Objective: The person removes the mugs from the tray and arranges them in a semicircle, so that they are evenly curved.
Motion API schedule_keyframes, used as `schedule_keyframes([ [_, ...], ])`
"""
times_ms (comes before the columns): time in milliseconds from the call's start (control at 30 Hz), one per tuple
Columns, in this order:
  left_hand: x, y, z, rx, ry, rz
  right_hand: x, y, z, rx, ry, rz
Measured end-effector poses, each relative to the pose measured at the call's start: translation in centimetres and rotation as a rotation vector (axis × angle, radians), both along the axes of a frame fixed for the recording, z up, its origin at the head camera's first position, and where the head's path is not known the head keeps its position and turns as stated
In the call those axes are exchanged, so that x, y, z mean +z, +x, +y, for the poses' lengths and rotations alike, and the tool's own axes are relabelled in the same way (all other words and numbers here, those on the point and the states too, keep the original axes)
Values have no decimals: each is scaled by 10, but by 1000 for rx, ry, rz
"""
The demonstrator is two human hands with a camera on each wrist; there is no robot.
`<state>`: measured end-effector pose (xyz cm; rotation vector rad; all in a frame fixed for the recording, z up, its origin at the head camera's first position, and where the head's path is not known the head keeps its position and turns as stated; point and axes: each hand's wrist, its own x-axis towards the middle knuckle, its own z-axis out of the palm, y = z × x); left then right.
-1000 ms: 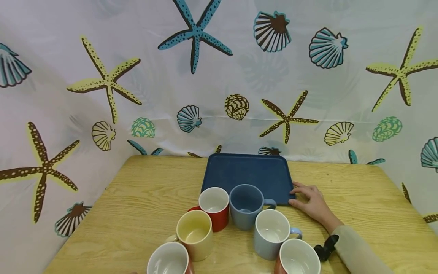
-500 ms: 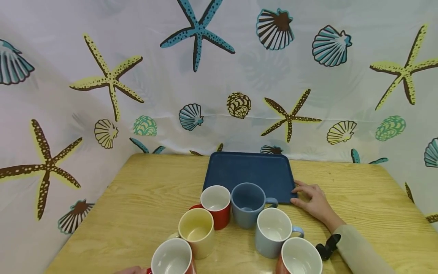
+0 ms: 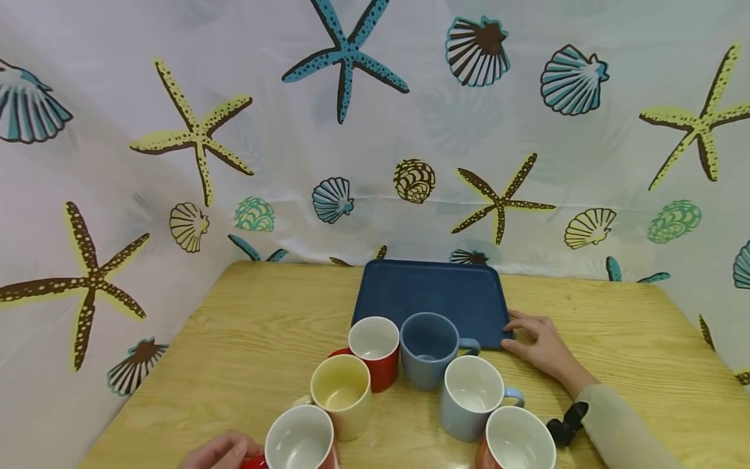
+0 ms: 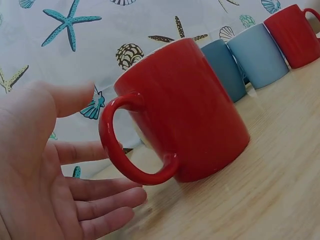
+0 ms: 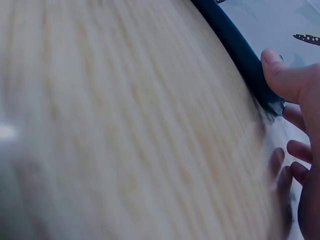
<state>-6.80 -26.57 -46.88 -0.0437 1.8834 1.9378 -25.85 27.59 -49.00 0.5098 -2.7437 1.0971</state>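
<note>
A red mug (image 4: 182,110) with a white inside stands at the near left of the mugs. My left hand (image 4: 45,165) is beside its handle (image 4: 112,135), thumb and fingers spread around it without closing; whether a fingertip touches it is unclear. In the head view, this left hand (image 3: 219,451) enters from the bottom edge. At the back, the dark blue tray (image 3: 430,286) lies flat, and my right hand (image 3: 541,348) holds its near right corner between thumb and bent fingers. The right wrist view has the thumb (image 5: 285,80) against the tray's edge (image 5: 232,45).
Before the tray, several mugs form an arch: a red mug (image 3: 382,374), a yellow mug (image 3: 349,417), a blue mug (image 3: 423,371), a light blue mug (image 3: 463,413) and another red mug (image 3: 520,438). A patterned cloth (image 3: 375,130) hangs behind the wooden table (image 3: 275,312).
My left hand has come into the head view from the bottom edge, up to the near left mug's handle. My right hand stays at the tray corner. The head view has shifted slightly.
</note>
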Motion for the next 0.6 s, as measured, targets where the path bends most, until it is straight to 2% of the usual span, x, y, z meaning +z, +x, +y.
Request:
schedule_keyframes([
  [33, 5, -2, 1, 10, -23, -27, 2, 1, 1, -3, -2, -7],
  [100, 14, -5, 4, 59, -140, -27, 4, 3, 2, -10, -4, -22],
  [233, 25, -13, 13, 206, -373, -32, 9, 7, 3, -24, 2, -42],
  [300, 28, -16, 17, 263, -445, -38, 12, 10, 3, -31, -1, -44],
  [400, 31, -20, 19, 299, -447, -9, 16, 14, 4, -38, -15, -45],
  [500, 33, -24, 20, 294, -425, 48, 19, 19, 5, -47, -46, -60],
  [600, 33, -27, 21, 287, -397, 66, 21, 25, 7, -53, -68, -74],
])
